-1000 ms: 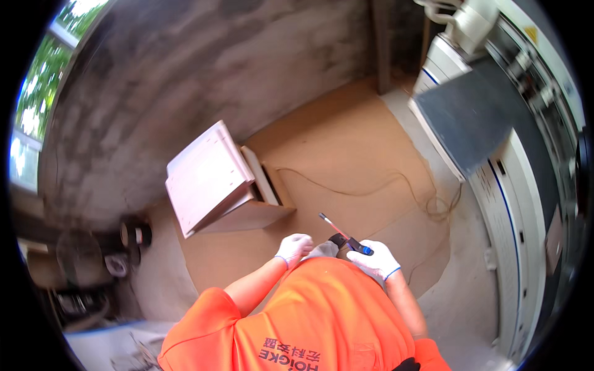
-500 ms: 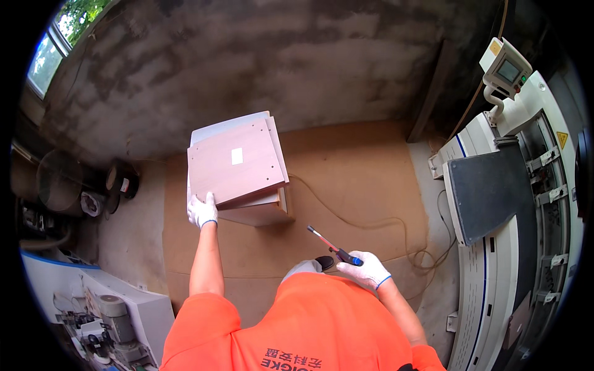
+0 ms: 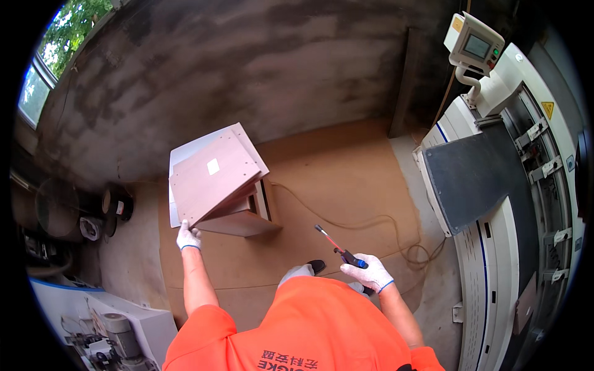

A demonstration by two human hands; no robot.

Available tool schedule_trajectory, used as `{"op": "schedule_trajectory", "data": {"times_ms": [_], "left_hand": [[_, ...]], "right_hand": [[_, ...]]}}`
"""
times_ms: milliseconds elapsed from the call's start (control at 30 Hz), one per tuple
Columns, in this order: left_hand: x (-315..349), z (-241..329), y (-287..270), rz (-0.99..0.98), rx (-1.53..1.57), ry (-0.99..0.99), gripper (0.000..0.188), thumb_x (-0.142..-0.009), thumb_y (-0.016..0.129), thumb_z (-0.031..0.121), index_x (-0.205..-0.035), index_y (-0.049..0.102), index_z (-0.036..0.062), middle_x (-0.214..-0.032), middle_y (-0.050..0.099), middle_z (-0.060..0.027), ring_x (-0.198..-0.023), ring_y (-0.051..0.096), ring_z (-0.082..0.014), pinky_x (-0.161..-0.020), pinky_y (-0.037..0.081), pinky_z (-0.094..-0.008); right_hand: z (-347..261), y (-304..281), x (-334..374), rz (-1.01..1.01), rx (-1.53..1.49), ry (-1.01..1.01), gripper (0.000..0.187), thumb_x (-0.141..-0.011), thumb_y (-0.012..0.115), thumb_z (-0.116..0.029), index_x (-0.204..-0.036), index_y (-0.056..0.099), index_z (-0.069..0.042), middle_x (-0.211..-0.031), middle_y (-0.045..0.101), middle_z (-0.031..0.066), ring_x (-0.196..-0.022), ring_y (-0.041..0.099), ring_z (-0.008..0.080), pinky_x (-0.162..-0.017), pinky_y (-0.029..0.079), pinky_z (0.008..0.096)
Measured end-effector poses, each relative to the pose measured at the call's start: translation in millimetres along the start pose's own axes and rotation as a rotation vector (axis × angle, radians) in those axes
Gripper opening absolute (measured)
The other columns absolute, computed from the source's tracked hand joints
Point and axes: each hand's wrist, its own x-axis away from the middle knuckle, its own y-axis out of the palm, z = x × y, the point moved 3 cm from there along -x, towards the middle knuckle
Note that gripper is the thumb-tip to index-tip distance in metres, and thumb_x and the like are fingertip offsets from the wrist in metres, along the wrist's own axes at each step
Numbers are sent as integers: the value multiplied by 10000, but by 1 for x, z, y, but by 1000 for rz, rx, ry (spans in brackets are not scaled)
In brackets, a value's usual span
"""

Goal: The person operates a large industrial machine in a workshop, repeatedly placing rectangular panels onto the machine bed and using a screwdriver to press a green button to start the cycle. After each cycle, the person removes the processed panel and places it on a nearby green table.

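Observation:
My left hand, in a white knit glove, grips the near left corner of a pinkish flat panel. That panel has small dark holes near its ends and a white label. It lies tilted over other boards on top of a box-like cabinet carcass, which stands on the floor. An open gap shows between the panel and the carcass on its near right side. My right hand, also gloved, is closed round the black and blue handle of a slim hand tool with a reddish shaft and dark tip, held away from the boards.
Brown sheeting covers the floor, with a thin hose snaking across it. A large white machine with a dark table and a screen stands right. Another machine is lower left, near dark buckets.
The pinkish panel has turned askew on the stack, and its near left corner has swung toward me with my left hand. The gap beneath it shows more. My right hand keeps the tool.

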Motion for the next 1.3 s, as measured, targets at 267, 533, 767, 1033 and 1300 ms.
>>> {"op": "schedule_trajectory", "data": {"times_ms": [267, 533, 767, 1033, 1300], "left_hand": [[194, -29, 97, -665, 127, -84, 141, -942, 767, 253, -990, 692, 143, -783, 634, -10, -621, 565, -160, -582, 472, -348], [405, -210, 220, -1139, 90, -251, 88, -976, 747, 233, -1009, 732, 153, -973, 760, 5, -715, 602, -146, -614, 461, -309], [640, -372, 402, -1316, -120, -600, 76, -929, 693, 138, -880, 635, 143, -781, 632, -16, -673, 564, -165, -576, 433, -332], [879, -610, 532, -1503, -383, -619, 135, -952, 700, 166, -858, 668, 76, -715, 589, -42, -580, 526, -169, -542, 419, -321], [988, -726, 632, -1600, -1202, -351, 335, -959, 820, 347, -1050, 730, 37, -877, 705, -91, -740, 693, -259, -631, 584, -439]], "right_hand": [[106, -102, 76, 57, -330, 65, 351, -920, 882, -347, -1009, 786, -22, -867, 711, 2, -804, 626, 108, -742, 519, 306], [218, -222, 198, 349, -185, 7, 487, -910, 846, -541, -983, 775, -65, -789, 667, 4, -744, 598, 143, -715, 507, 344], [305, -281, 300, 788, -462, 94, 432, -924, 893, -391, -1141, 799, -30, -909, 708, -34, -833, 602, 78, -784, 530, 296], [362, -300, 366, 1158, -889, 172, 433, -914, 886, -371, -1110, 788, 3, -919, 734, 18, -836, 667, 111, -798, 554, 301], [350, -428, 345, 1330, -1059, 168, 353, -905, 902, -289, -1096, 781, -17, -891, 692, -23, -792, 613, 85, -721, 504, 276]]}}
